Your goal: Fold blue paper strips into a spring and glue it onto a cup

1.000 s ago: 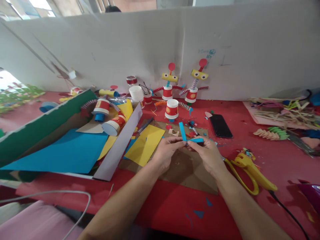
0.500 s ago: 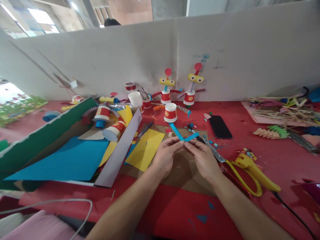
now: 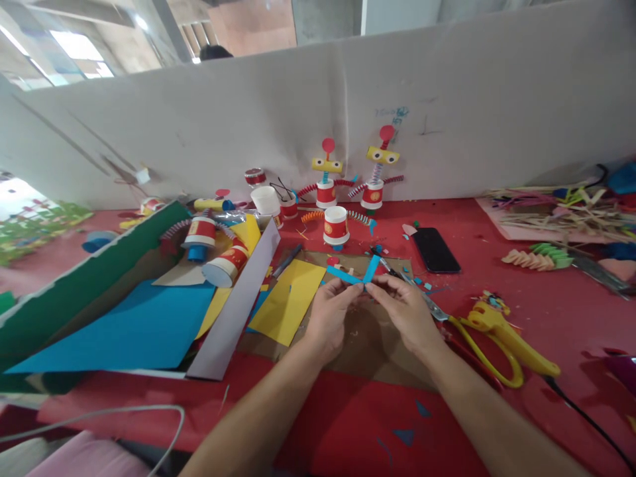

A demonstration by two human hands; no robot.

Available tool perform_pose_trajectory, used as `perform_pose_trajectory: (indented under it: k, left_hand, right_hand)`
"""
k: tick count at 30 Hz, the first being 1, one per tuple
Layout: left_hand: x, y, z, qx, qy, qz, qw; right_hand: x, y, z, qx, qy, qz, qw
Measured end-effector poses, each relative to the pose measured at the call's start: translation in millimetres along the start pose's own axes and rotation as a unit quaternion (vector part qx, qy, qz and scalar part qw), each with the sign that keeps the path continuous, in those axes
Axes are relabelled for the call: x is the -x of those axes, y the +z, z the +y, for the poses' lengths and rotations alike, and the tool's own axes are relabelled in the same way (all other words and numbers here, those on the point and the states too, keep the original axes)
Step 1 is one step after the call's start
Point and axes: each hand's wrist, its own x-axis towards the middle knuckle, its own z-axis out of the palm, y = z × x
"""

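Two blue paper strips (image 3: 344, 275) meet in a V between my fingertips, above a brown cardboard sheet (image 3: 377, 344). My left hand (image 3: 332, 315) pinches them near the corner, and my right hand (image 3: 400, 308) pinches the same corner from the other side. Just beyond stands a red and white paper cup (image 3: 336, 226) with an orange and a striped folded-paper arm. A yellow paper sheet (image 3: 288, 301) lies left of my left hand. Scissors with yellow handles (image 3: 479, 351) lie to the right of my right hand, partly beside a yellow glue gun (image 3: 517, 338).
Two finished cup figures (image 3: 326, 192) with yellow heads stand against the white partition (image 3: 248, 112). On the left, an open box (image 3: 238, 305) holds blue paper (image 3: 124, 324) and cups. A black phone (image 3: 436, 250) and a pile of thin sticks (image 3: 561, 212) lie on the right.
The V of blue strips has turned in my fingers: the left strip now lies flatter and the right one points more steeply up. The view has shifted slightly.
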Motion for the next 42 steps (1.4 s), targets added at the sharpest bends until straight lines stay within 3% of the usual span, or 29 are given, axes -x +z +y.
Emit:
perform_pose_trajectory:
  k: [6, 17, 25, 30, 36, 42]
  left_hand:
    - [1.1, -0.5, -5.4, 0.022, -0.003, 0.032, 0.999]
    - [6.4, 3.8, -8.3, 0.045, 0.007, -0.034, 0.998]
    - [3.9, 3.3, -10.0, 0.001, 0.02, 0.014, 1.0]
    - [5.5, 4.7, -10.5, 0.003, 0.029, 0.004, 1.0]
    - [6.0, 5.0, -3.6, 0.039, -0.01, -0.02, 0.999]
    - [-0.1, -1.9, -6.1, 0.085, -0.052, 0.018, 0.995]
  right_hand:
    - [0.2, 3.0, 3.3, -0.043, 0.013, -0.002, 0.999]
    - [-3.9, -2.1, 2.6, -0.082, 0.031, 0.034, 0.996]
    - [-0.3, 3.2, 3.9, -0.053, 0.02, 0.04, 0.998]
    - [0.0, 2.8, 6.5, -0.061, 0.025, 0.04, 0.997]
    - [-4.3, -3.5, 7.2, -0.093, 0.042, 0.035, 0.994]
    - [-4.2, -3.6, 5.9, -0.094, 0.041, 0.034, 0.994]
